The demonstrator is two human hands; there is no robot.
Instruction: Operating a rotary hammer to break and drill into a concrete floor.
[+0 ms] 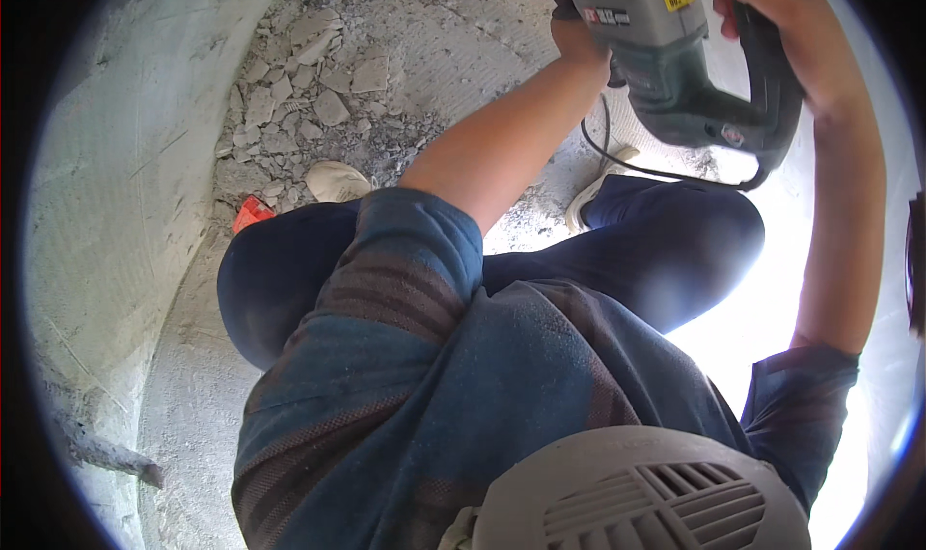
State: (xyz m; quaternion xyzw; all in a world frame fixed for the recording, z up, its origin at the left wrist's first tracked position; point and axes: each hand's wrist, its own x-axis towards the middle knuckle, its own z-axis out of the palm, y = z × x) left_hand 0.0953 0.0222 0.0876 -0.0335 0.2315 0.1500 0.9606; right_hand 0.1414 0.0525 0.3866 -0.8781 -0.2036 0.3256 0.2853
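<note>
A dark green and grey power hammer (pixel 661 87) is held up at the top right, its cord hanging in a loop below. My left hand (pixel 577 39) grips it from the left, its fingers partly hidden behind the body of the tool. My right hand (pixel 767 14) is closed round the tool's black rear handle, arm raised along the right side. The front end of the tool runs out of the top of the picture.
Broken pieces of plaster or concrete (pixel 328 106) litter the floor. A curved pale wall (pixel 116 193) rises at the left. A small red object (pixel 253 212) lies by my left knee. My bent legs and shoes sit below the tool; a grey vented mask (pixel 637 492) fills the bottom edge.
</note>
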